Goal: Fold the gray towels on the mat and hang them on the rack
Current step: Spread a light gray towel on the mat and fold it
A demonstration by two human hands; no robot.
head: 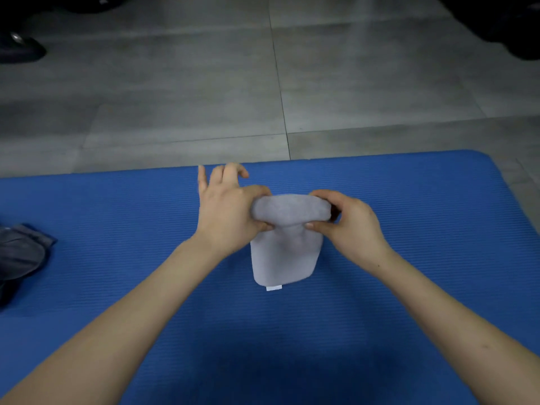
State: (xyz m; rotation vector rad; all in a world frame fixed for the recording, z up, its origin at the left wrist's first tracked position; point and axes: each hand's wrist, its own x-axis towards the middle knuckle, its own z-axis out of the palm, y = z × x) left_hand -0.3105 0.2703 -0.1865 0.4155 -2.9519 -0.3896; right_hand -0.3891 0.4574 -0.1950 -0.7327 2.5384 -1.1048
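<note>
A small light gray towel [285, 252] lies folded on the blue mat [409, 258], with a white label at its near edge. Its far end is lifted and rolled over toward me. My left hand [228, 211] pinches the left side of that raised fold between thumb and index finger, its other fingers spread upward. My right hand [347, 222] pinches the right side of the fold with thumb and curled fingers. No rack is in view.
A crumpled darker gray cloth [20, 252] lies at the mat's left edge. Beyond the mat is gray tiled floor [263, 83]. Dark shoes [20, 46] stand at the far left, and another dark shape [520, 30] sits at the far right corner.
</note>
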